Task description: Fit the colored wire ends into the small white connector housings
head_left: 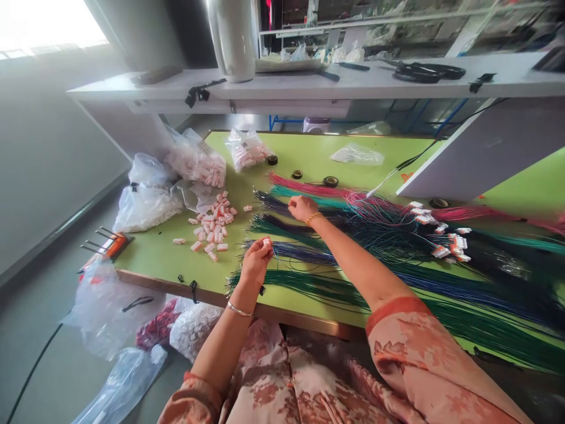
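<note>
Between the fingers of my left hand (255,265) is a small white-and-orange connector (266,242), with a thin wire trailing from it. My right hand (302,209) is closed over the ends of the dark wires (276,204); its fingertips are too small to show whether a wire is pinched. Bundles of green wires (309,282), blue wires (300,252) and red wires (309,184) lie side by side, tips toward the left. A loose pile of connectors (214,227) sits left of the hands. Wired connectors (457,244) rest on the bundles at the right.
Plastic bags of connectors (196,159) and a white-filled bag (148,197) stand at the table's left. Rolls of black tape (331,182) lie behind the wires. Above runs a shelf (282,88) with a white jug (233,41) and scissors (424,70). More bags hang below the front edge.
</note>
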Available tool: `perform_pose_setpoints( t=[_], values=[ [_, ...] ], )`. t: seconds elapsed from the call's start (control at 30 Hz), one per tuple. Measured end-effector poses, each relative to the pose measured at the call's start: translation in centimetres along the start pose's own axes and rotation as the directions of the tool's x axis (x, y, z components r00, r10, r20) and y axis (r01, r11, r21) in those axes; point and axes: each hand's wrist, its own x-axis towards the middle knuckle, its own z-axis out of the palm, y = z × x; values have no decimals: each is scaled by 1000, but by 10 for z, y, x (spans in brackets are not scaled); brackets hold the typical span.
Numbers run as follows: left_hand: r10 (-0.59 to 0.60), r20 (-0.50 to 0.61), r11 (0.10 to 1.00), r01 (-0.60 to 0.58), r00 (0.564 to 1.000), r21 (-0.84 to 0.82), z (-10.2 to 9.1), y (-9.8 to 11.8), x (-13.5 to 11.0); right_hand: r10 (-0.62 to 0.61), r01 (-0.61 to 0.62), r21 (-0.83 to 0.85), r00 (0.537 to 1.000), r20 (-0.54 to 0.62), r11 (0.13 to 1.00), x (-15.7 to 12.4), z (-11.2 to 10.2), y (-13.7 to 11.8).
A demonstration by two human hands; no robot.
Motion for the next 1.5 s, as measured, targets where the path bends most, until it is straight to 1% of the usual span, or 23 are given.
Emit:
perform_pose_setpoints(
  t=[0.07,0.13,0.2,0.27,0.33,0.4,0.5,0.57,0.63,0.73,0.8,0.87,0.93,1.03,1.13,1.27,1.37,1.5],
  values=[
    [-2,23,1000,2,1000,-3,-1,-1,0,53,-51,-79,998,34,996,9,8,2],
    [-1,39,1000,2,999,-3,-1,-1,0,61,-54,-114,996,61,992,11,14,4],
    [-3,37,1000,3,999,-1,-1,0,-1,39,-28,-138,996,80,990,11,16,6],
    [-9,32,1000,9,999,-2,-1,0,-1,-11,26,-157,996,93,987,10,14,9],
    [-14,30,1000,14,999,-6,0,0,-2,-63,75,-164,995,78,984,9,11,13],
    [-15,29,1000,15,999,-10,0,0,-2,-88,94,-141,995,49,986,9,8,17],
    [-14,26,1000,14,1000,-2,1,-1,-3,-106,108,-32,993,45,994,11,7,19],
    [-15,30,1000,14,999,7,1,-1,-3,-144,140,74,988,56,987,14,7,12],
    [-16,33,1000,16,999,11,1,0,-3,-193,180,192,980,48,965,15,7,-1],
    [-16,39,1000,16,999,11,2,1,-4,-274,244,374,961,29,895,11,6,-27],
    [-21,46,1000,20,999,15,3,3,-6,-339,291,466,941,20,836,2,3,-40],
    [-31,48,999,30,998,20,4,4,-7,-393,335,526,919,0,782,-11,-1,-47],
    [-35,46,999,34,998,19,6,5,-8,-410,341,573,912,-10,745,-27,-5,-47],
    [-40,61,999,41,997,-16,10,5,-9,-396,308,625,918,3,717,-53,-9,-41],
    [-74,99,994,82,992,-74,16,5,-10,-385,305,609,923,0,732,-77,-11,-33],
    [-111,110,984,125,988,-127,22,7,-10,-384,329,501,923,6,800,-99,-12,-25],
    [-131,108,979,146,986,-145,25,8,-12,-395,348,436,918,19,830,-108,-14,-22],
    [-141,99,980,153,985,-129,28,7,-15,-394,357,378,919,24,854,-112,-16,-22]
  ],
)
